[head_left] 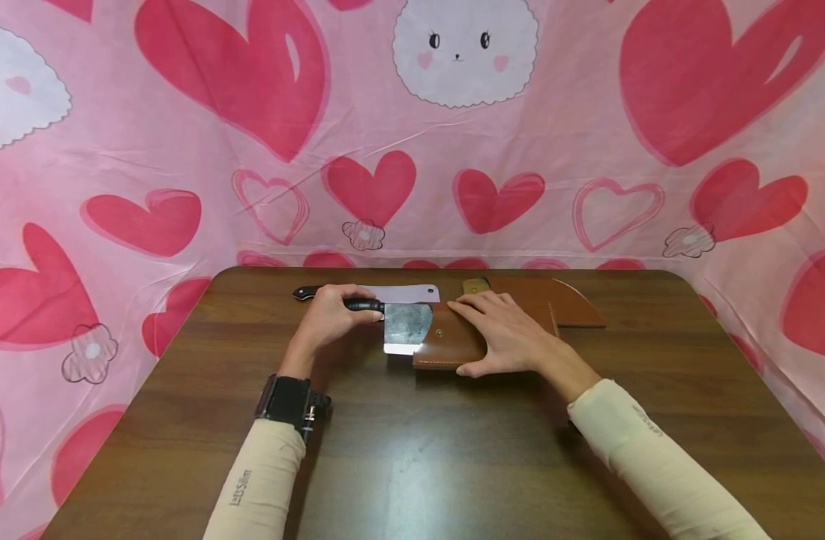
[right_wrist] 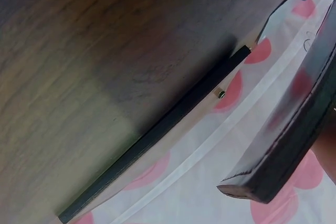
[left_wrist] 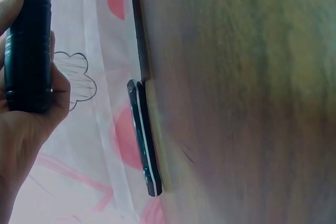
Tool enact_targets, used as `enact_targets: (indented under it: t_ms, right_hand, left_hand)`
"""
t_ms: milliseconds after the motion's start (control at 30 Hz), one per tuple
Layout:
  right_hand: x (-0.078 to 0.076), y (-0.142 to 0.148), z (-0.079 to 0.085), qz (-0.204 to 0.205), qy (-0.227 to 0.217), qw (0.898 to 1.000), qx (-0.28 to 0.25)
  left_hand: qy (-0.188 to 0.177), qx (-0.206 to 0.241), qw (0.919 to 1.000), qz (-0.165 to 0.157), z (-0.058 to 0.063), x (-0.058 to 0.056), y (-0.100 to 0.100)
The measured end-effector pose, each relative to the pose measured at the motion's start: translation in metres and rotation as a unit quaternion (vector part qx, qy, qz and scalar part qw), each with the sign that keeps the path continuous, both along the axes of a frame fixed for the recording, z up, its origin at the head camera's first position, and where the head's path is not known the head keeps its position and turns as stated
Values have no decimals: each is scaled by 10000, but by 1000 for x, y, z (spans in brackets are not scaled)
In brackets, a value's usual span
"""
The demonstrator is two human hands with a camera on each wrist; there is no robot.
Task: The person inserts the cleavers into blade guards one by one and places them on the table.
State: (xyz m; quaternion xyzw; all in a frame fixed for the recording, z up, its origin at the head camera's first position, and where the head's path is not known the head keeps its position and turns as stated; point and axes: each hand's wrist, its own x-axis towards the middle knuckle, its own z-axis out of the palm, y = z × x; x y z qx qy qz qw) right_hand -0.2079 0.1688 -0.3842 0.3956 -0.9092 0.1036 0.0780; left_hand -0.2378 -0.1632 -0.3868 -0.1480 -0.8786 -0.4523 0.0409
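Observation:
My left hand (head_left: pixel 328 321) grips the black handle (left_wrist: pixel 29 51) of a cleaver (head_left: pixel 406 326), its thumb along the handle near the blade. The dark blade with a bright edge lies partly inside a brown leather sheath (head_left: pixel 449 345); the rest of the blade shows between handle and sheath mouth. Around the sheath's right part, my right hand (head_left: pixel 510 334) holds it with thumb at the near edge and fingers over the far side. In the right wrist view the held sheath (right_wrist: pixel 294 140) is raised off the table.
Behind the left hand, a second cleaver (head_left: pixel 406 292) with a black handle (left_wrist: pixel 144 140) lies on the wooden table (head_left: pixel 399 465). Another brown leather sheath (head_left: pixel 577 304) with a snap strap (head_left: pixel 475 286) lies at the back right. A pink heart-patterned cloth (head_left: pixel 426 135) hangs behind.

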Motion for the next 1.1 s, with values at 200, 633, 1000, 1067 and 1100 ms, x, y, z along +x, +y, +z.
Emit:
enact_targets:
  t_ms: [200, 633, 1000, 1067, 1100]
  right_hand:
    - [-1, -2, 1, -12, 12, 10000, -4]
    - [-2, -8, 1, -23, 28, 10000, 49]
    - [-1, -10, -2, -89, -92, 9999, 63]
    - [-1, -10, -2, -113, -108, 9999, 73]
    - [0, -10, -2, -122, -107, 9998, 79]
  left_hand:
    - [-89, 9, 10000, 7, 0, 0, 1]
    - [-117, 13, 9999, 26, 1, 0, 4]
    - [119, -7, 9998, -133, -1, -2, 8]
    - [159, 4, 9998, -152, -1, -2, 9]
    - [167, 3, 9998, -142, -1, -2, 10]
